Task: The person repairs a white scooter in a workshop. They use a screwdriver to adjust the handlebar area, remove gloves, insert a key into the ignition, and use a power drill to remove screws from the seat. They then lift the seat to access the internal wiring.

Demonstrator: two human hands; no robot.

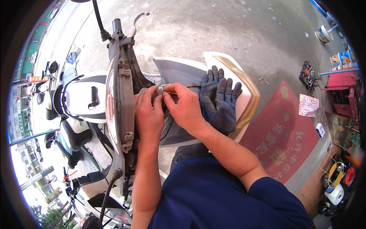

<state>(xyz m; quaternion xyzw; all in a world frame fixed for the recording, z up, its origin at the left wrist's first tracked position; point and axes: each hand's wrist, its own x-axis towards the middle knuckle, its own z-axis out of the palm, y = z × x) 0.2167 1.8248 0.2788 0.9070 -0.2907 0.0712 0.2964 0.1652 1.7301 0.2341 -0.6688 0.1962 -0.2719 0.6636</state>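
Between the fingertips of both hands is a small pale wire connector (pixel 160 90). My left hand (pixel 148 114) pinches it from the left, beside the handlebar housing (pixel 125 107) of a scooter. My right hand (pixel 185 108) is closed on it from the right, with thumb and forefinger together. A thin wire runs out past the right knuckles, and a dark cable hangs below the hands. Just right of my right hand, a pair of dark work gloves (pixel 221 99) lies on the scooter's white and gold body panel (pixel 248 95).
A brake lever (pixel 138 23) and mirror stem (pixel 100 23) stick out at the far end. More parked scooters (pixel 85 95) stand on the left. On the right are a red mat (pixel 280 141), a dark heap of tools (pixel 308 76), a red cabinet (pixel 341 91) and a white bucket (pixel 324 35).
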